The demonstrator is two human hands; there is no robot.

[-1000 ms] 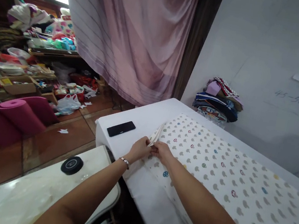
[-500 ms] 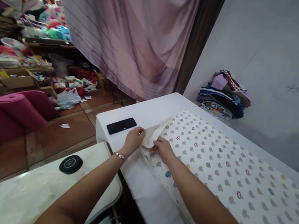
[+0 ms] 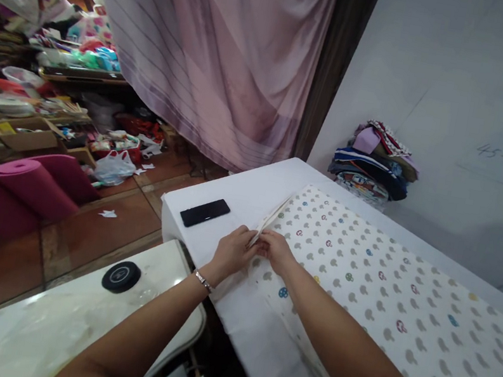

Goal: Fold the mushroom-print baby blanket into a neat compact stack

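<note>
A white fabric sheet [image 3: 374, 286] printed with grey shapes and small coloured mushrooms lies spread over the white-covered table [image 3: 257, 183]. Its near left edge is raised and folded between my hands. My left hand [image 3: 234, 250], with a bracelet at the wrist, is closed on that edge. Right beside it, my right hand [image 3: 276, 250] pinches the same edge, and the fingers of both hands meet. Part of the gripped cloth is hidden behind the fingers. Beyond my left hand a black phone [image 3: 205, 213] lies flat on the table.
A cream side table [image 3: 153, 281] with a round black disc [image 3: 121, 276] stands at the lower left. Folded clothes [image 3: 374, 161] are stacked by the wall. A pink curtain [image 3: 236, 51] hangs behind the table. Rolled pink mats [image 3: 34, 191] and cluttered boxes fill the left.
My left hand has moved right and slightly down to meet my right hand. The fabric flap that was spread between them is now drawn together into a narrow fold.
</note>
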